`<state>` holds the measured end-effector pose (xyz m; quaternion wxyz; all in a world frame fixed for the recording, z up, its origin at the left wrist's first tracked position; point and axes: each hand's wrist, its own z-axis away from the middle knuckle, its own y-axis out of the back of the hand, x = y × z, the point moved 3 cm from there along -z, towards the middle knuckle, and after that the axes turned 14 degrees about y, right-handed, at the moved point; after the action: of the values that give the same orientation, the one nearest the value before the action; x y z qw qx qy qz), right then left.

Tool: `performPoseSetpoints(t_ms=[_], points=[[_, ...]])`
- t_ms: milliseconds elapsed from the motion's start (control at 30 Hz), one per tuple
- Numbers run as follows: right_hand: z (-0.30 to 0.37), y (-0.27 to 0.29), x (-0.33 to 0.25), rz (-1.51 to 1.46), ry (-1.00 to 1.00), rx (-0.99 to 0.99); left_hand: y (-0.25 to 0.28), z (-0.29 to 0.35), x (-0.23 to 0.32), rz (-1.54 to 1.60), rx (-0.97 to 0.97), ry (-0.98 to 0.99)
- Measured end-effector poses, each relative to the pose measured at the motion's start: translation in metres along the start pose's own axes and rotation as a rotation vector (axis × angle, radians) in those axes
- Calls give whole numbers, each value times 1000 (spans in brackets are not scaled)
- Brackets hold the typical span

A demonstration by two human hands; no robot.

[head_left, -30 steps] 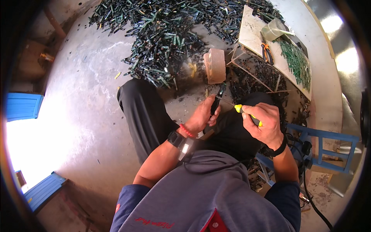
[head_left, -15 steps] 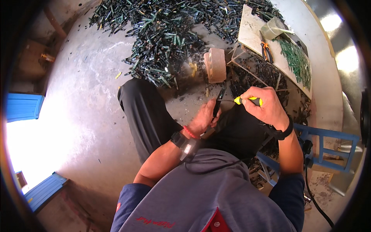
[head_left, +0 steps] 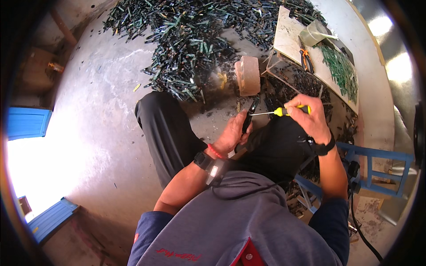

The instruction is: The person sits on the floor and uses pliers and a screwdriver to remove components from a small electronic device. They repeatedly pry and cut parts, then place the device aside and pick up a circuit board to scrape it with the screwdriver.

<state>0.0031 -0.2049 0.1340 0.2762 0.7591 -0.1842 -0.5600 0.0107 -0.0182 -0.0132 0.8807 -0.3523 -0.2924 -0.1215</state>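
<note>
A slim, dark, elongated piece is upright in my left hand, whose fingers are wrapped round it. What exactly it is cannot be made out, though it resembles the strips on the floor. My right hand grips a screwdriver by its yellow and black handle. The thin metal shaft points left, and its tip meets or nearly meets the side of the dark piece. Both hands are above my right thigh, in front of a pinkish block on the floor.
A large heap of dark green and black strips covers the far floor. On a pale board at the right lie orange-handled pliers, a clear plastic cup and green strips. A blue frame stands by my right arm.
My right hand has shifted slightly right and up, and the screwdriver's handle has moved with it, showing more of the shaft. The left hand has hardly moved and still holds the dark piece.
</note>
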Motion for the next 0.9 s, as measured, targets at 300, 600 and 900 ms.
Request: performPoseSetpoints(t_ms=[300, 600, 900], points=[[14, -17, -51, 306, 409, 40, 0, 0, 4, 72, -34, 42], [12, -30, -60, 435, 406, -81, -1, -1, 4, 12, 5, 32], [-8, -6, -2, -5, -42, -177, -1, -1, -12, -52, 47, -1]])
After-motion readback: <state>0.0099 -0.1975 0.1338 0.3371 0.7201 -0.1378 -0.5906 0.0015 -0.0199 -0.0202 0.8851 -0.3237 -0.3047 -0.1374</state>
